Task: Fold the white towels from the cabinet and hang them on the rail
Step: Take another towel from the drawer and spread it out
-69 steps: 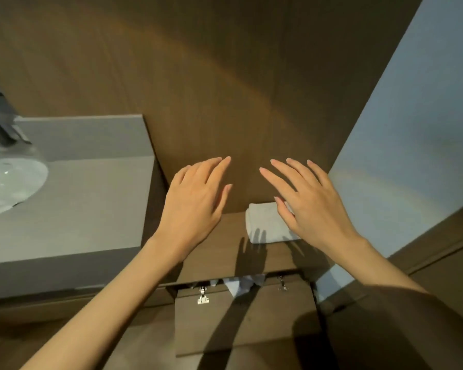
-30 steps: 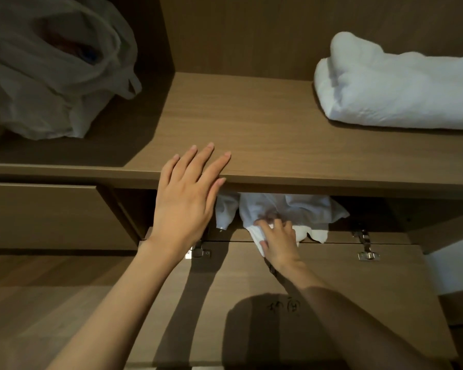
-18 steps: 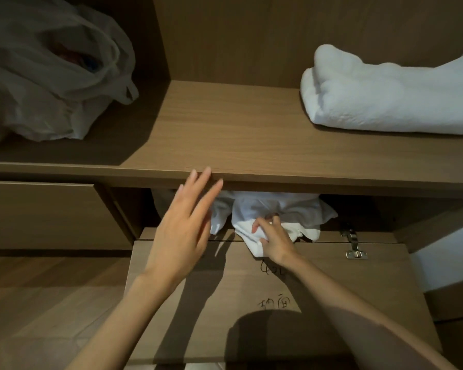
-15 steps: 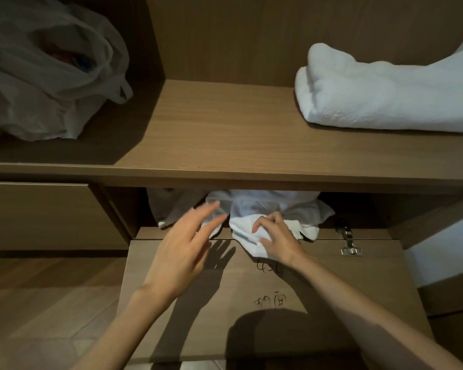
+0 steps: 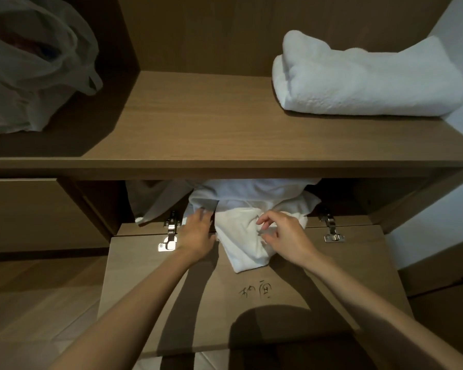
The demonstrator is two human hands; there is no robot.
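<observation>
A crumpled towel [image 5: 241,236] is lodged in the lower compartment at the centre of the frame, its end spilled out over the dropped-open door [image 5: 332,276]. A fold of it is pinched by the right hand [image 5: 286,236], fingers curled on the cloth, apparently so that it can be drawn out. The left hand [image 5: 197,233] is laid with fairly straight fingers against the bundle's left edge, nothing gripped, probably to get under it. On the shelf [image 5: 198,124] above, a folded towel [image 5: 358,84] is left at upper right and a plastic bag [image 5: 32,68] at upper left. No rail is seen.
</observation>
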